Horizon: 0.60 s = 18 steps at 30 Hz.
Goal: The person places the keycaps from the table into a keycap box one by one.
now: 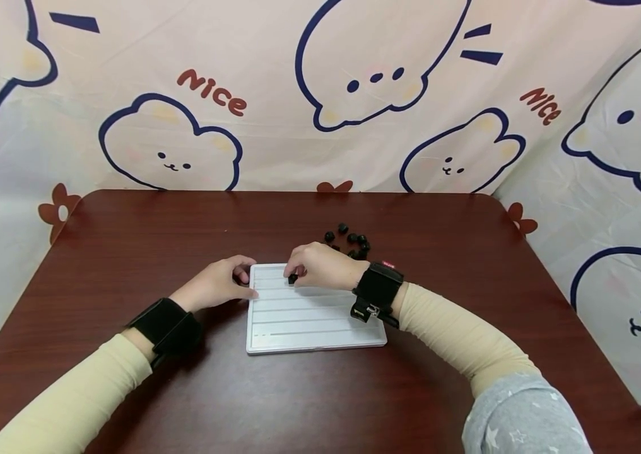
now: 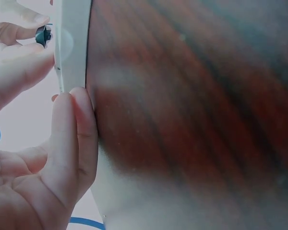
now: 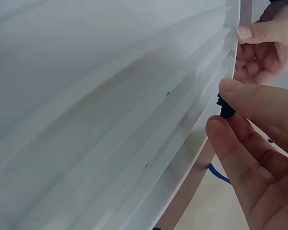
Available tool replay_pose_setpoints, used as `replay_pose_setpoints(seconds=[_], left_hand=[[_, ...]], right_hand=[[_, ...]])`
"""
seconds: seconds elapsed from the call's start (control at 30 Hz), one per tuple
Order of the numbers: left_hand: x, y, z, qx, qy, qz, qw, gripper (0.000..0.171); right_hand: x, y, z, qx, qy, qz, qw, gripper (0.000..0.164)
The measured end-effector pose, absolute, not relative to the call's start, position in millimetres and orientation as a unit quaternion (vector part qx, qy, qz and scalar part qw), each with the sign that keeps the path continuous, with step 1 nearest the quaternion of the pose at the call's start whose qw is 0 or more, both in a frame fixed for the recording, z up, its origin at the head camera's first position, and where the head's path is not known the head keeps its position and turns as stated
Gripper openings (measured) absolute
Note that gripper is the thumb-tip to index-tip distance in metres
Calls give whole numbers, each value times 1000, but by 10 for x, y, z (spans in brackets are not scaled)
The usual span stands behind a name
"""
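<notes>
With the left hand [image 1: 219, 285] steadying the left edge of the tray [image 1: 309, 321], the right hand [image 1: 325, 266], its grip clamped on a black piece [image 1: 293, 279] near the tray's far-left corner, should pinch squarely so nothing twists.

cream undersleeves [image 1: 79, 394], black wristbands [image 1: 378, 289], star-printed grey sleeve [image 1: 525, 419]

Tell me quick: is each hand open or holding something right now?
Left hand: closed, gripping the edge of the white ridged tray.
Right hand: closed, pinching a small black knob-like piece.
</notes>
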<state>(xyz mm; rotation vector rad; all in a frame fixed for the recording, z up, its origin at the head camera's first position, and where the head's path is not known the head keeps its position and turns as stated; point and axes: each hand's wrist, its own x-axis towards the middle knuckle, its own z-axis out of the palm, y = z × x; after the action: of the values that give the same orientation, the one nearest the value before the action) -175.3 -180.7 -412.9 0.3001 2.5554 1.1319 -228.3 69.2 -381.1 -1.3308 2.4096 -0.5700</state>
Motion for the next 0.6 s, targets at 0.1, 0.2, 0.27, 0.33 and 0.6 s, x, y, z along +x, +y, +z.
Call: replay_pose_setpoints(seconds=[0.1,0.2,0.27,0.33,0.6], left_hand=[[-1759,-1812,-4135,105,894,401,170,66],[-1753,-1818,-4136,105,892,403,175,69],[-1747,-1823,-4135,107,890,405,179,72],[-1743,-1826,-4134,108,888,408,182,75],[-1739,-1826,-4122,110,878,423,195,81]], right_hand=[[-2274,652,-3802,-471,843,-201,168,19],[-2265,603,-3799,-476,839,-203,171,19],[-2261,571,-3808,-477,838,-202,171,19],[-2261,535,-3814,-478,839,-198,169,19],[-2257,357,-3805,-486,838,-186,162,19]])
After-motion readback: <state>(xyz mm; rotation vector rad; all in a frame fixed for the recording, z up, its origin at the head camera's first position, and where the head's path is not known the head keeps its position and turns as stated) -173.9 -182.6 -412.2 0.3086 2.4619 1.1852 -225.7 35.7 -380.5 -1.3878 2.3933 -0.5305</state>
